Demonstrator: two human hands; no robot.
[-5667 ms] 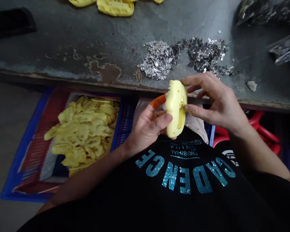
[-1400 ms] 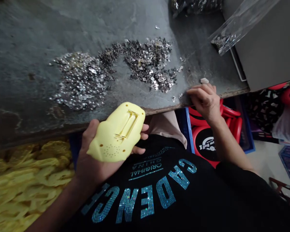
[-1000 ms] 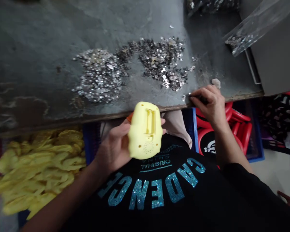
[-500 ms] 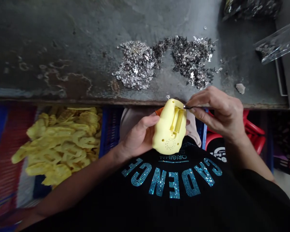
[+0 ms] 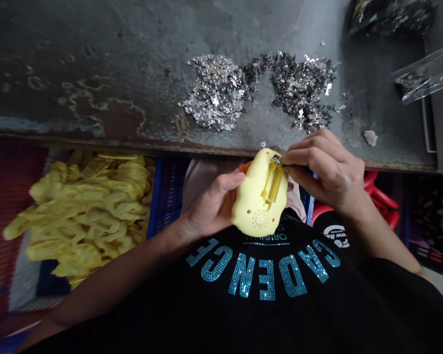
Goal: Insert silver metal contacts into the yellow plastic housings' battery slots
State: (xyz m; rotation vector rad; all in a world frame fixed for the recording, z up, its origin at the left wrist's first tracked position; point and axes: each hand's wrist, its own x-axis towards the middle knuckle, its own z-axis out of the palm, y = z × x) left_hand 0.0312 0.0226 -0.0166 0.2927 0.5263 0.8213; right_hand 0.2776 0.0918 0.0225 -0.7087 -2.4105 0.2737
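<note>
Your left hand (image 5: 214, 209) cradles the yellow plastic shell (image 5: 258, 201) just near of the bench edge (image 5: 96, 142). It looks light and stiff, so hold its sides. Your right hand (image 5: 328, 174) pinches a tiny metal clip (image 5: 276, 159) at its top.

Silvery metal clips (image 5: 217, 93) are lying in loose heaps on a stained grey workbench (image 5: 96, 49), a clear plastic bag (image 5: 421, 73) is resting at its right, and yellow plastic casings (image 5: 88, 206) are piling up in a blue crate (image 5: 157, 206) below, across from red plastic objects (image 5: 380, 196).
</note>
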